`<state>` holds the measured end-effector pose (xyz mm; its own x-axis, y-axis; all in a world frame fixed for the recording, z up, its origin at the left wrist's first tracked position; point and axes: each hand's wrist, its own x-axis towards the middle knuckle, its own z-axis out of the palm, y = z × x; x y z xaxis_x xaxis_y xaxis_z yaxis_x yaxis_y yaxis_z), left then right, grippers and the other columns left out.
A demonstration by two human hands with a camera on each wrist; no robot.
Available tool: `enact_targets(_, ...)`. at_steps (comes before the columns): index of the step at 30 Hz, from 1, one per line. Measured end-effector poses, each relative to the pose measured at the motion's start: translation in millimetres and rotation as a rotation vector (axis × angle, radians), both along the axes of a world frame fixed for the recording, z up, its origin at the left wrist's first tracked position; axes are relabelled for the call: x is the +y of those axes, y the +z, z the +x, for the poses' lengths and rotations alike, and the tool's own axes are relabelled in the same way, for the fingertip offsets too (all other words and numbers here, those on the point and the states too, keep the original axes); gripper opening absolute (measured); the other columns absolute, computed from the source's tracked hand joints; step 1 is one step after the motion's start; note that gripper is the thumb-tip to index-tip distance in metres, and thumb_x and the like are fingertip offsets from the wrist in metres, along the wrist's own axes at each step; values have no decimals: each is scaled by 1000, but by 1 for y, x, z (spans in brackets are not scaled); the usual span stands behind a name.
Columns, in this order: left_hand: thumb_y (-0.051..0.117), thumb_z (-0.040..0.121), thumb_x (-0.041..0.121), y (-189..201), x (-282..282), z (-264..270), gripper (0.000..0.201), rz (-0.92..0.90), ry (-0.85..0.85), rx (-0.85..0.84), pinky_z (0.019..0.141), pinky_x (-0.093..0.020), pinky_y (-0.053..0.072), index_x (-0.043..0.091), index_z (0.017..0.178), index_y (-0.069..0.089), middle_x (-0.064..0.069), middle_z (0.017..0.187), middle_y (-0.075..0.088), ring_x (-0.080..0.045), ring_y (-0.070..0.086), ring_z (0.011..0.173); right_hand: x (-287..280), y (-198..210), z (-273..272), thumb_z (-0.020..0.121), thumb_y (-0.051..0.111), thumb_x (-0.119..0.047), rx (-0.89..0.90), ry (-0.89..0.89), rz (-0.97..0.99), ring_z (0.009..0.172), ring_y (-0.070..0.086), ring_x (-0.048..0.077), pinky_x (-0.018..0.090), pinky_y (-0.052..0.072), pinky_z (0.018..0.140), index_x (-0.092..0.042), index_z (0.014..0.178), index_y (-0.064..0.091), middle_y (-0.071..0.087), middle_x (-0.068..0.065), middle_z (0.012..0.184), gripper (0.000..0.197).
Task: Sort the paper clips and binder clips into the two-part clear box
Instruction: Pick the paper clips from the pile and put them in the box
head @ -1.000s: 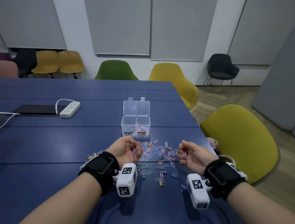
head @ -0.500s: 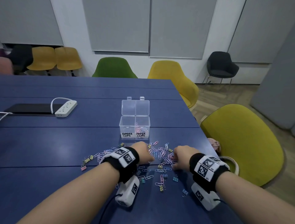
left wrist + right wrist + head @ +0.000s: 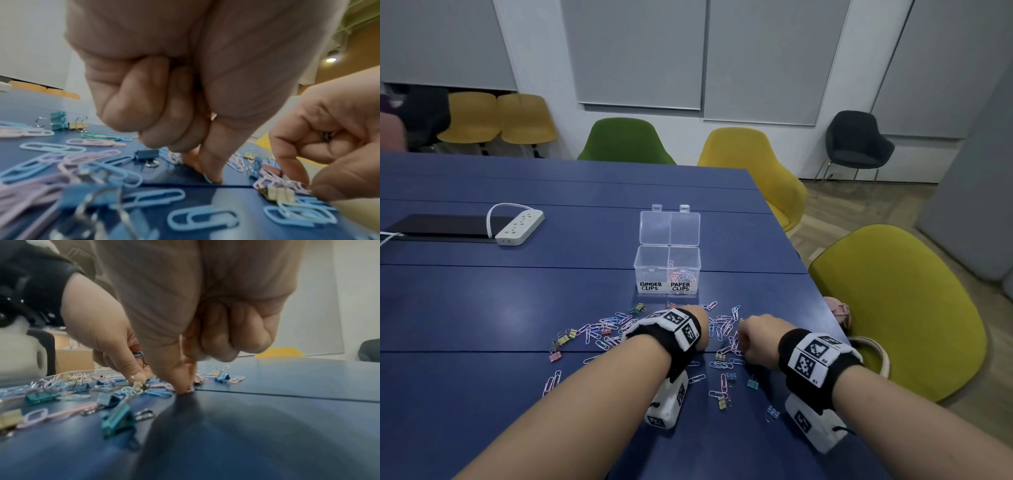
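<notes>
The clear two-part box stands open past the pile, with paper clips in its right part, labelled PAPER CLIPS; the BINDER CLIPS part looks bare. Pastel paper clips and small binder clips lie scattered on the blue table. My left hand is palm down over the pile. Its thumb and forefinger pinch a blue paper clip on the table, and its curled fingers hold more clips. Just to the right, my right hand pinches down at pink clips, with clips tucked in its curled fingers.
A white power strip and a dark flat pad lie at the far left of the table. The table's right edge runs close to my right wrist, with a yellow-green chair beside it. More chairs stand beyond the far edge.
Both hands have turned from palm up to palm down and dropped onto the pile. The head view has tilted slightly; the box has not moved.
</notes>
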<state>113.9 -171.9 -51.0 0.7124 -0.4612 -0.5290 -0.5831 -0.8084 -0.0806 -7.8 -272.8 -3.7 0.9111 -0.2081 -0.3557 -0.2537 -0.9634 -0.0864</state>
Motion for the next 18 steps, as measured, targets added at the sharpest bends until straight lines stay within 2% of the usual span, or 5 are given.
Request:
enact_targets(6,43,98,19,38,26,-44,36,-129,-7,-4,101,-35,43,4,130,52,-12,134,54,-26,54,123,2,2,-5,79,62,-17,23,72,45,78,54,20,26,42,66,-22,76,53,58,-1,84,10)
enact_targets(10,39,95,12,63,43,-65,23,-525,246,221,74,-34,48,3,94,60,-18,101,62,-26,58,83,-2,4,-11,80,60,-15,2,34,162,70,52,18,21,41,58,-23,60,45,52,-3,67,26)
enact_targets(13,36,82,9,65,60,-57,20,-1052,803,875,36,-15,22,17,63,38,-2,54,39,-12,32,37,-12,4,-20,84,60,-9,-190,-201,586,49,41,10,15,34,44,-19,61,46,44,-6,55,29)
enact_targets(15,37,73,11,63,73,-50,19,-1338,1055,1196,37,-13,10,19,57,30,3,49,29,-9,22,34,-18,2,-27,88,57,-4,-334,-420,1038,46,32,10,21,28,43,-16,64,46,39,-3,55,29)
enact_targets(18,40,70,13,66,85,-47,16,-1623,1141,1373,37,-15,13,17,58,30,2,51,31,-11,27,35,-25,3,-34,89,48,4,-520,-633,1525,43,31,7,21,26,43,-14,66,43,37,0,61,30)
